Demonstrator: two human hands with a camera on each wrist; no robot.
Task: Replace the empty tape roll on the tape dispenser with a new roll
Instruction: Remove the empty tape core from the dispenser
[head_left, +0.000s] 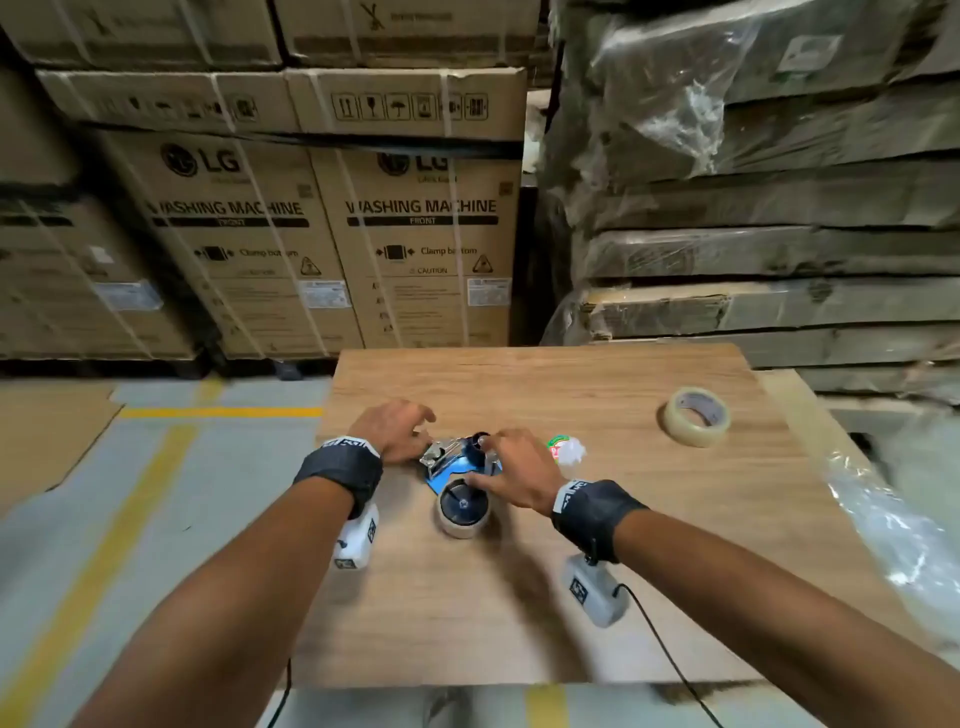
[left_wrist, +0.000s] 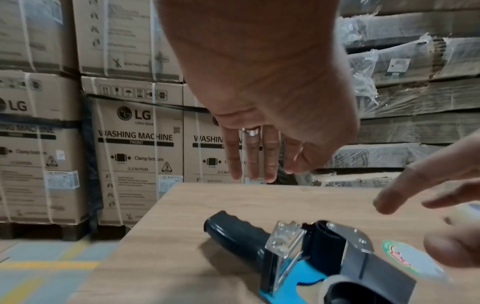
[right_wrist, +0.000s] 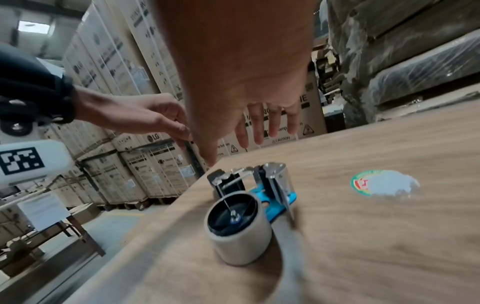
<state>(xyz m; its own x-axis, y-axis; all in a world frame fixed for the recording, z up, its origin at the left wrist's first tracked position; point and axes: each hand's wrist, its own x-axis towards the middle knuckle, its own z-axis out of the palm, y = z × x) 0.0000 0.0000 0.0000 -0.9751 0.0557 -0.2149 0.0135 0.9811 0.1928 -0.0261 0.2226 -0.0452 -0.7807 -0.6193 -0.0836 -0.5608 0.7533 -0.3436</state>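
Observation:
A blue and metal tape dispenser (head_left: 457, 460) lies on its side on the wooden table (head_left: 519, 613). Its dark handle (left_wrist: 233, 230) points to the far left. The near-empty pale roll core (head_left: 464, 512) sits on its hub at the near end, also seen in the right wrist view as the core (right_wrist: 241, 236). A full roll of clear tape (head_left: 696, 415) lies flat at the far right of the table. My left hand (head_left: 415, 421) hovers over the handle with straight fingers (left_wrist: 250, 160). My right hand (head_left: 488, 457) spreads over the dispenser body (right_wrist: 265, 189), holding nothing.
A round green and white sticker (head_left: 563, 451) lies on the table just right of the dispenser. Stacked washing machine cartons (head_left: 332, 234) stand behind the table, and wrapped flat cardboard (head_left: 753, 208) is piled at the right. The table's left edge drops to a floor with yellow lines (head_left: 218, 413).

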